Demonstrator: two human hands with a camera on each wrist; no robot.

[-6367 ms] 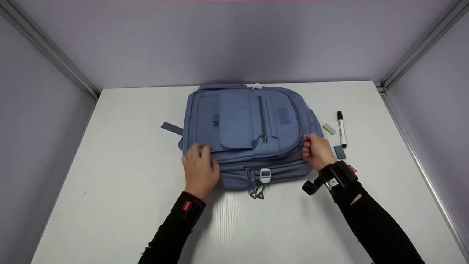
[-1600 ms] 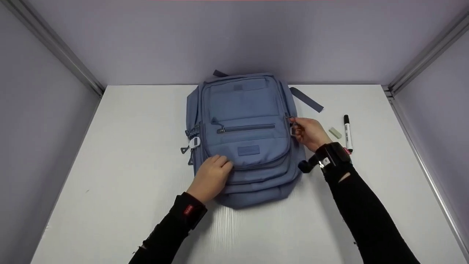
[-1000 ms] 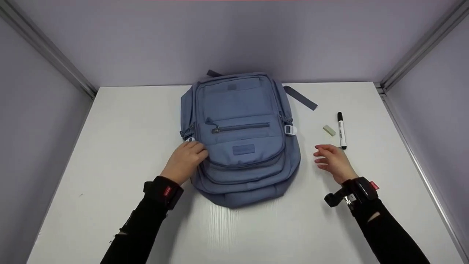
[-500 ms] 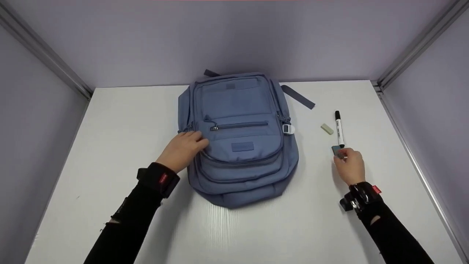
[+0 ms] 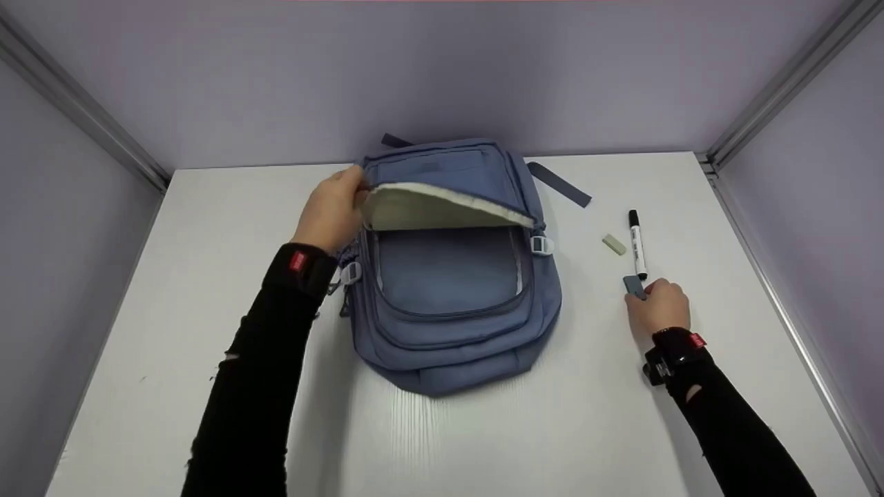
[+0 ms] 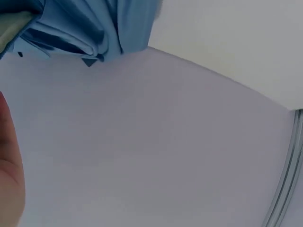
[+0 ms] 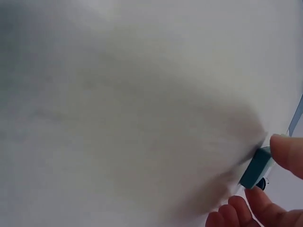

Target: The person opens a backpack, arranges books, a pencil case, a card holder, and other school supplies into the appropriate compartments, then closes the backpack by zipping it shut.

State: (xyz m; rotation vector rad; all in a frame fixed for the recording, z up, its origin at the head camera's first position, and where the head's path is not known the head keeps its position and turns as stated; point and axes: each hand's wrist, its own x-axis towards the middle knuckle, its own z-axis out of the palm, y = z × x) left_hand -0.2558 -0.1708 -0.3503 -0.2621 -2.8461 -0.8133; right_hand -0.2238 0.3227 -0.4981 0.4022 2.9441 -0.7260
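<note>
A blue backpack (image 5: 476, 369) lies front up on the white table, its front pocket open. My left hand (image 5: 330, 210) grips the left edge of the pocket's front panel (image 5: 442, 207) and holds it folded up, so its pale lining faces me. Only part of that hand (image 6: 8, 175) shows in the left wrist view. At the right of the table, my right hand (image 5: 659, 307) pinches a small teal block (image 5: 633, 285) between thumb and fingertips. The right wrist view has the block (image 7: 255, 168) close over the table surface, fingers partly covering it.
A black-capped white marker (image 5: 637, 248) lies just beyond the teal block. To its left is a small pale green block (image 5: 613, 244). A loose strap (image 5: 561, 185) sticks out at the backpack's upper right. Grey walls (image 5: 442, 83) enclose the table's back and sides.
The backpack was turned upright earlier. My right hand let go of its side and moved right to the teal block. My left hand has lifted the front panel up and away, exposing the pocket.
</note>
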